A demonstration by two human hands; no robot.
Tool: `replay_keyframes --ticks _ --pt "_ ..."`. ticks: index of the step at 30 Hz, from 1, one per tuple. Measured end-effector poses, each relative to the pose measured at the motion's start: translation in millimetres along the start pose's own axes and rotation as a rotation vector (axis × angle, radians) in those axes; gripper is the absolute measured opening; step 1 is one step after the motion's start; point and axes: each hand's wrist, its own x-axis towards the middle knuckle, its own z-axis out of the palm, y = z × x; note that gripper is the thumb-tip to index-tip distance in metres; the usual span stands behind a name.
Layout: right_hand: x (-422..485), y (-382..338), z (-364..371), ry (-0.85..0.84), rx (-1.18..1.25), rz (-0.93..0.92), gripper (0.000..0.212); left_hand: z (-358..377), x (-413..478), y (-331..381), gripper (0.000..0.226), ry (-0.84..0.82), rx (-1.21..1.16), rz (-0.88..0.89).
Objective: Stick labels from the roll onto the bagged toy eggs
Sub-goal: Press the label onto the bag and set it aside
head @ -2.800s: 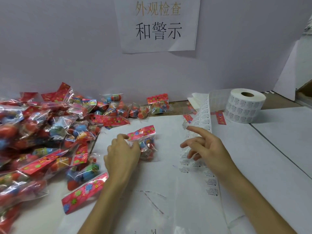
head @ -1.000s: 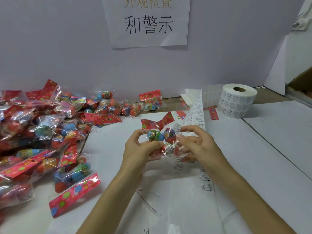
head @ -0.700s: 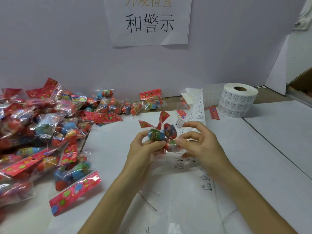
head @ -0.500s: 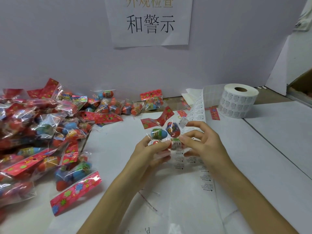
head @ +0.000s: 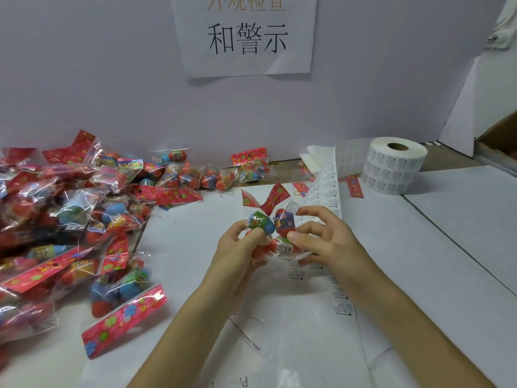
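Above the white table I hold a clear bag of toy eggs [head: 272,228] with a red card header, raised between both hands. My left hand [head: 237,249] grips its left side, thumb over a green and blue egg. My right hand [head: 321,239] pinches the right side, thumb pressed on the bag near a red egg. A small white label lies on the bag by the right fingers. The label roll [head: 391,165] stands at the back right. Its strip of labels [head: 326,189] runs down the table under my right hand.
A large heap of bagged toy eggs [head: 64,219] covers the left of the table up to the back wall. One bag with a red header [head: 123,317] lies nearest my left forearm. A paper sign [head: 246,35] hangs on the wall. A cardboard box edge [head: 500,141] shows far right.
I picked the bag up from the table with my left hand. My right hand left the label strip and joined it at the bag. Over the last second the bag rose slightly.
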Motion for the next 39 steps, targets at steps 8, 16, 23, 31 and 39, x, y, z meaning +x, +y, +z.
replay_keyframes --ticks 8,16,23,31,39 --pt "0.3 0.0 0.9 0.038 0.000 -0.020 0.038 -2.3 -3.0 2.1 0.013 -0.111 -0.149 -0.105" --pt "2.1 -11.6 -11.3 0.178 0.255 -0.057 0.022 -5.0 0.7 0.9 0.014 0.072 -0.382 -0.055" --pt "0.0 -7.8 4.3 -0.145 0.406 0.136 0.042 -6.7 3.6 5.0 0.032 0.180 -0.416 -0.029" --pt "-1.3 -1.5 8.4 -0.237 0.364 0.169 0.044 -5.7 -0.1 7.0 0.037 0.176 -0.370 0.006" --pt "-1.8 -3.7 8.5 -0.236 0.362 0.162 0.043 -4.2 -2.0 9.7 0.036 0.172 -0.356 0.000"
